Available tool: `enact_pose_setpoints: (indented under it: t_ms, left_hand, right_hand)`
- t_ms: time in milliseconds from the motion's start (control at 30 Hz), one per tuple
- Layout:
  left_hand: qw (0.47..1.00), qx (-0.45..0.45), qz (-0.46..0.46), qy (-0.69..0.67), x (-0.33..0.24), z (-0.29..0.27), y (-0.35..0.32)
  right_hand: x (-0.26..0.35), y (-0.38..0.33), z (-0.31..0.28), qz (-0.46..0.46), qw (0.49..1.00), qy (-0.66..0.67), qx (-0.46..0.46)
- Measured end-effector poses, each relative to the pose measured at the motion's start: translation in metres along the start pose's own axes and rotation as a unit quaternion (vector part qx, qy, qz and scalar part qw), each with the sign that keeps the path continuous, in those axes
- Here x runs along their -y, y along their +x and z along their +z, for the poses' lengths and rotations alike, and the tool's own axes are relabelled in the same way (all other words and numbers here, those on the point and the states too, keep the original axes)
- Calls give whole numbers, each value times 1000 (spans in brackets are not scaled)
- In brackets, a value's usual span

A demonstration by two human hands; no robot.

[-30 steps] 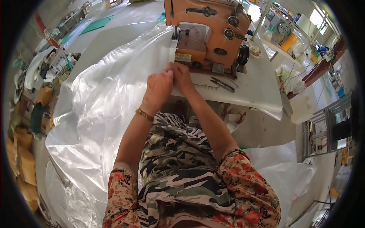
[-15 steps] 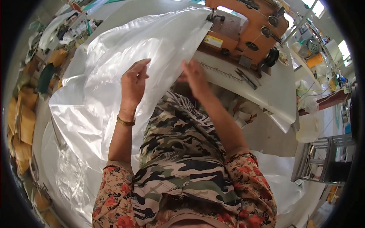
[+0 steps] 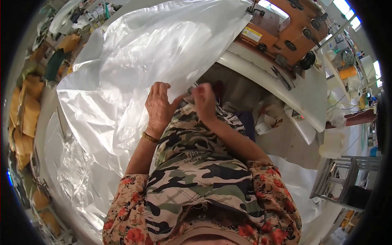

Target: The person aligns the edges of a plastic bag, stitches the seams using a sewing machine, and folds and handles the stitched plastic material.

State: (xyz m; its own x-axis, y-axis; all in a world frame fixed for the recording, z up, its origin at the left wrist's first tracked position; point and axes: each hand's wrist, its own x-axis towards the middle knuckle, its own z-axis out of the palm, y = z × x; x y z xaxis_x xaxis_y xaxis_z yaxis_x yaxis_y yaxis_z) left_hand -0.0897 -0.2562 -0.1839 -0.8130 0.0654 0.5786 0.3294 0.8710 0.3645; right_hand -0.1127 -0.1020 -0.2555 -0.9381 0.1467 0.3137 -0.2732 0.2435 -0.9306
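A large sheet of shiny, translucent white plastic [image 3: 134,49] spreads from the sewing machine down past my left side. My left hand [image 3: 160,107] lies on it near the edge, fingers together and slightly bent, thumb stretched out toward the right. Beside it my right hand [image 3: 204,101] is closed at the sheet's edge, with the fingers curled and a little blurred; the fingertips are partly hidden. The far corner of the sheet reaches under the needle area of the brown sewing machine [image 3: 292,34].
Black-handled snips [image 3: 282,77] lie on the white machine table [image 3: 265,81] beside a printed ruler. Brown folded pieces [image 3: 28,110] are stacked at the left. A grey metal stool [image 3: 341,179] stands at the right, below a cluttered shelf.
Both hands have drawn back toward my body and closer together. My right hand has curled in at the sheet's edge. The view has shifted, moving the machine up and right.
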Motion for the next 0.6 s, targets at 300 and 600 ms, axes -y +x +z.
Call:
enact_pose_setpoints:
  t_ms: [300, 600]
  left_hand:
    - [992, -53, -17, -110, 22, -9, -17]
    - [877, 119, -167, -435, 55, -74, 12]
  right_hand:
    - [84, 93, -74, -155, 885, -419, 132]
    - [17, 27, -43, -189, 835, -422, 297]
